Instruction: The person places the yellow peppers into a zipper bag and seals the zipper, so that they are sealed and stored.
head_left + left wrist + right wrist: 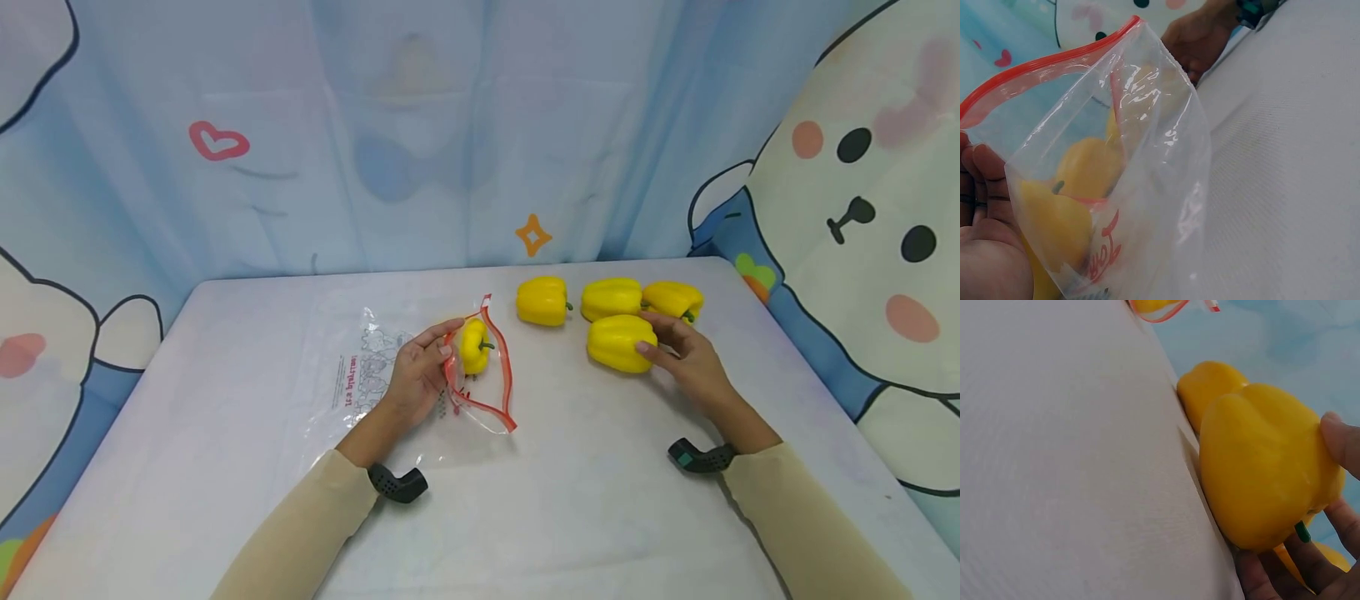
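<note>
My left hand (415, 377) holds the rim of a clear zip bag (372, 358) with a red seal, its mouth standing open to the right. Inside the bag sits one yellow bell pepper (474, 348); the left wrist view shows this pepper (1060, 222) through the plastic. On the right, my right hand (696, 364) grips another yellow bell pepper (618, 343) between thumb and fingers. Seen from the right wrist, that gripped pepper (1260, 465) has its green stem towards the palm.
Behind the gripped pepper lie more yellow bell peppers: one on the left (542, 301), one in the middle (610, 298) and one on the right (675, 298). A white cloth covers the table (570, 500). A printed curtain (420, 167) hangs along the back.
</note>
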The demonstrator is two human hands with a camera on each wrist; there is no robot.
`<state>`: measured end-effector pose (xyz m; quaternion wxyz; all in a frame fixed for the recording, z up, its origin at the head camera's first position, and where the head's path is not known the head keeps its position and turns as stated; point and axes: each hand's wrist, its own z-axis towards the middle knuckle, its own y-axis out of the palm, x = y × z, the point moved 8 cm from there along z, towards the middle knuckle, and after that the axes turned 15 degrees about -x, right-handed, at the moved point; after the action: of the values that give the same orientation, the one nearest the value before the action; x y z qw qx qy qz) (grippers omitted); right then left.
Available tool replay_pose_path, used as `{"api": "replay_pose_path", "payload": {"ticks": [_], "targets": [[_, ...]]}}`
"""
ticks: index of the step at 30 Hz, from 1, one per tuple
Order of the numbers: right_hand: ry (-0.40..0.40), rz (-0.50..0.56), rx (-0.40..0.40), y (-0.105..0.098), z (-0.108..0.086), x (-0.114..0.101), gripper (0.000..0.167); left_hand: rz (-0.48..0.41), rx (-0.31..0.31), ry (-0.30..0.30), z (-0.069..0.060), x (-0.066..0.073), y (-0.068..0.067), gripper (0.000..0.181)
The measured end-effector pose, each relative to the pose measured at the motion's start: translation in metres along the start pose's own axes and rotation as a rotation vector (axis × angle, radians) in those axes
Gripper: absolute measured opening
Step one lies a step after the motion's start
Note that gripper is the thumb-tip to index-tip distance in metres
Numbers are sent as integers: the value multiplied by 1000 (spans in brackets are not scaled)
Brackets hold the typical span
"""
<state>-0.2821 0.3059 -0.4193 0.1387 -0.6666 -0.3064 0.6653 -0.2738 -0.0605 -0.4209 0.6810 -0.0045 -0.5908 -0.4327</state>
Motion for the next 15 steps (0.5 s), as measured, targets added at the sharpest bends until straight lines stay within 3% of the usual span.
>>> {"api": "replay_pose_path", "payload": {"ticks": [15], "targets": [[21, 55, 6, -1, 2, 9, 66, -17, -1, 7, 0, 0, 0, 34]]}}
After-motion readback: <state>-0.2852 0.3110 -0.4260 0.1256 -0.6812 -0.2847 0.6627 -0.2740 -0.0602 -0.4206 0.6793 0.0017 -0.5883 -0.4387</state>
